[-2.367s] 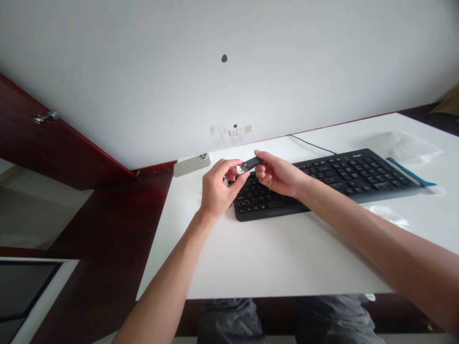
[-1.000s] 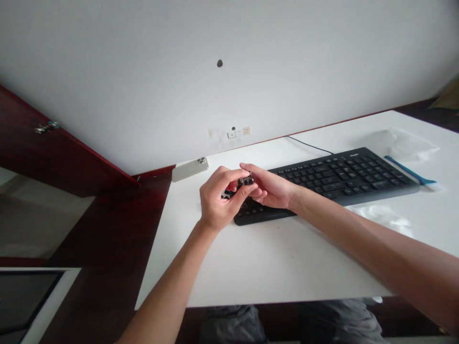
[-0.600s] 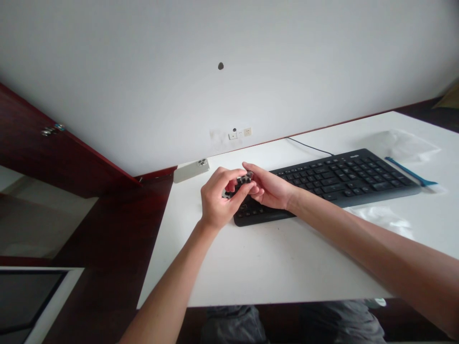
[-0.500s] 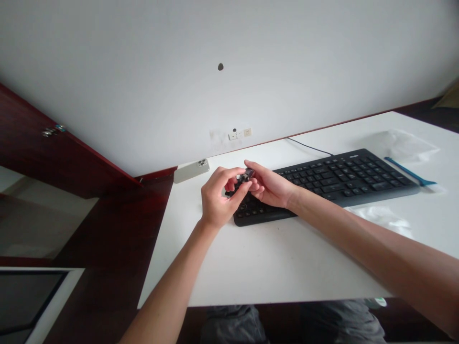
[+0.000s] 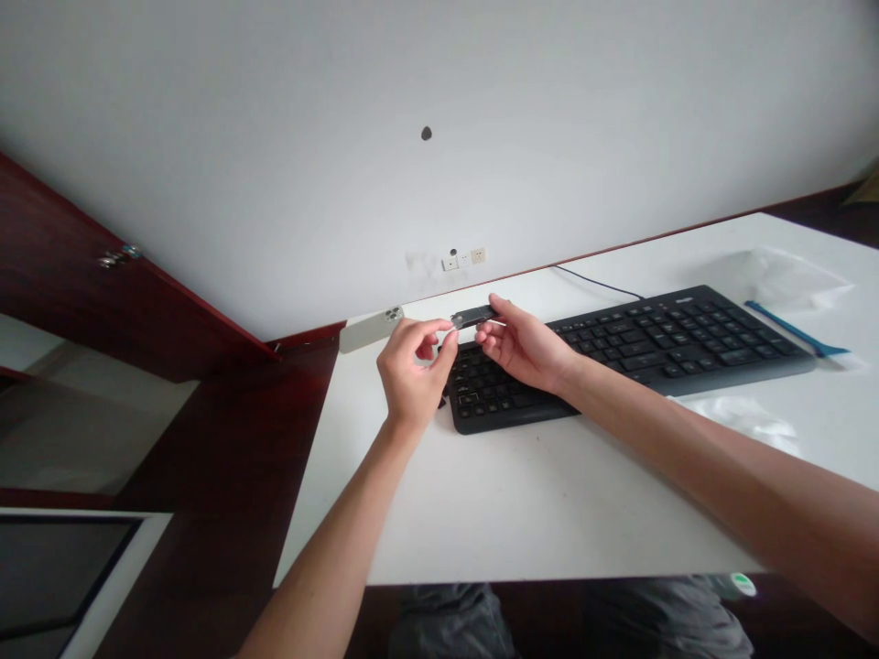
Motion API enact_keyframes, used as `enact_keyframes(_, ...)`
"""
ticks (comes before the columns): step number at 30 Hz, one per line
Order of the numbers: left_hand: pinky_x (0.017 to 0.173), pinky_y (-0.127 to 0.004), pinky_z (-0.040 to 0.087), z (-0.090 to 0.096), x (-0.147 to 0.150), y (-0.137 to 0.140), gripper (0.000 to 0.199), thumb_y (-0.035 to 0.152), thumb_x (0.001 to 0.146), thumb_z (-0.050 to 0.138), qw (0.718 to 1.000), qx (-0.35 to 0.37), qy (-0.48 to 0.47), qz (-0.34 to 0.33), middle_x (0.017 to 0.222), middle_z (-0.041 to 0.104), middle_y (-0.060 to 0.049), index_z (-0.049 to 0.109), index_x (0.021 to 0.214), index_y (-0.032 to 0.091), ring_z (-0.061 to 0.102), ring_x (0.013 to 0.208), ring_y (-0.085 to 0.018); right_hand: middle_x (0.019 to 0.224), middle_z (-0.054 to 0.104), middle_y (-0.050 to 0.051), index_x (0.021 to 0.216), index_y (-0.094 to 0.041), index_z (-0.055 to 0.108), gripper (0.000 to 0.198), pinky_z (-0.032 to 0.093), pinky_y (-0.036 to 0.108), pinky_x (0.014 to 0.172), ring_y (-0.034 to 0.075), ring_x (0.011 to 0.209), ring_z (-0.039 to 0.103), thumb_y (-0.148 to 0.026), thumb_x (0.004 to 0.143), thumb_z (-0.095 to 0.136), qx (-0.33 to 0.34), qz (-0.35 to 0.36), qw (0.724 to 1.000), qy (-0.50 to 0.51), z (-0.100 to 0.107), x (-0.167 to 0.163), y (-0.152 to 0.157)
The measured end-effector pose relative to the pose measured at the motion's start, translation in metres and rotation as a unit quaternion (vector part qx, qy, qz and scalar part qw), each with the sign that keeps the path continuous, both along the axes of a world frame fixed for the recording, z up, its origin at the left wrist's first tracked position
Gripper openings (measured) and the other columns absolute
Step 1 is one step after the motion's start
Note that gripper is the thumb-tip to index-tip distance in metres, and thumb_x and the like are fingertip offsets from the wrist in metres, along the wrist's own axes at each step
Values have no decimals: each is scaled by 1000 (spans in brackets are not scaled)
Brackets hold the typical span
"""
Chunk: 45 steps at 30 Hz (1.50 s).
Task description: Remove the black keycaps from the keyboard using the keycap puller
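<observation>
So, far left there's a dark red door (image 5: 75,293) with a metal handle (image 5: 122,255), and below it a dark panel in a white frame (image 5: 59,577). Then the white desk (image 5: 542,513) starts, with a phone (image 5: 367,330) lying camera-side up near its back left corner. Just in front of that is the left hand (image 5: 410,373), thumb and forefinger pinched in really narrow at the left end of a small dark strip (image 5: 473,316). There's a pale shiny bit right at those fingertips, too tiny for me to tell what exactly they're gripping. The strip itself is up in the air over the back left part of a black keyboard (image 5: 659,340). The right hand (image 5: 528,348) has its other end, thumb on top and fingers curled underneath. The keyboard sits at a slant, with a thin cable (image 5: 596,281) running off behind it. Some crumpled clear plastic (image 5: 745,421) lies by the right forearm, a blue-handled tool (image 5: 793,328) is beside the keyboard's right end, and a clear bag (image 5: 800,276) lies behind that.
</observation>
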<state>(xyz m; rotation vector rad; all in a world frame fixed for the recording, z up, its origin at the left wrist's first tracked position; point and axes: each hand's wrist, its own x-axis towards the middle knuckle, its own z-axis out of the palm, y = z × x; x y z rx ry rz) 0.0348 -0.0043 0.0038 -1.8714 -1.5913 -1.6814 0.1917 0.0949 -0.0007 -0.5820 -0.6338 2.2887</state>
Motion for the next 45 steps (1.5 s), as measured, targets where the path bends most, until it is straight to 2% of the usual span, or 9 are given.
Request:
enact_keyframes(8, 64, -23, 48, 0, 0, 0, 4, 25, 96, 74, 1000, 5, 19, 10, 76, 60, 2, 74, 94, 21, 53, 65, -9, 72, 73, 1, 82, -19, 66, 27, 62, 18, 68, 11, 69, 72, -34, 103, 71, 43, -1, 999, 15, 2, 1, -5)
enact_keyframes(17, 66, -22, 49, -4, 1, 1, 17, 29, 92, 78, 998, -13, -61, 14, 74, 59, 5, 64, 98, 22, 55, 64, -9, 74, 73, 0, 94, -19, 72, 15, 60, 18, 69, 11, 72, 71, -32, 99, 76, 74, -6, 997, 15, 2, 3, -5)
enact_keyframes(20, 67, -23, 49, -6, -1, 3, 26, 27, 90, 80, 997, -43, -69, 12, 78, 59, 6, 63, 110, 24, 53, 63, -9, 75, 70, -1, 95, -19, 75, 20, 60, 19, 71, 11, 75, 69, -35, 91, 86, 99, -24, 995, 5, 1, 4, -2)
enact_keyframes(23, 67, -24, 49, -10, -7, 6, 27, 23, 87, 81, 994, -86, -55, 27, 82, 61, 5, 65, 109, 24, 53, 63, -9, 78, 68, -1, 88, -19, 75, 30, 58, 19, 72, 11, 77, 66, -40, 80, 94, 148, -73, 986, -40, 0, 8, 5)
enact_keyframes(26, 70, -26, 49, -14, -14, 9, 17, 16, 86, 79, 986, -162, -1, 22, 88, 66, 2, 72, 100, 23, 55, 69, -11, 81, 68, 0, 82, -19, 74, 37, 57, 22, 73, 12, 77, 64, -50, 77, 95, 246, -142, 950, -132, -2, 12, 15)
enact_keyframes(30, 82, -29, 54, -18, -19, 11, 13, 20, 92, 77, 963, -262, 62, -36, 100, 73, -1, 81, 103, 26, 65, 82, -14, 86, 70, 3, 87, -20, 74, 41, 57, 28, 71, 15, 77, 64, -60, 86, 83, 379, -200, 875, -226, -8, 17, 26)
enact_keyframes(34, 88, -32, 56, -21, -19, 11, 15, 23, 96, 75, 946, -304, 100, -47, 105, 76, -3, 83, 108, 26, 71, 90, -17, 87, 72, 3, 95, -21, 72, 37, 53, 31, 65, 17, 72, 66, -57, 95, 73, 499, -208, 793, -281, -12, 19, 26)
enact_keyframes(39, 89, -35, 56, -26, -18, 13, 13, 24, 97, 74, 939, -319, 124, -43, 102, 77, -3, 85, 104, 27, 73, 92, -20, 81, 74, 4, 95, -21, 68, 33, 52, 34, 67, 21, 71, 70, -55, 99, 68, 565, -166, 735, -337, -12, 20, 20)
enact_keyframes(45, 87, -34, 54, -29, -19, 16, 12, 29, 97, 76, 940, -321, 97, -59, 98, 76, -3, 85, 104, 27, 71, 88, -19, 92, 77, 7, 99, -22, 65, 29, 50, 35, 69, 23, 77, 71, -51, 102, 61, 595, -192, 678, -386, -11, 26, 29)
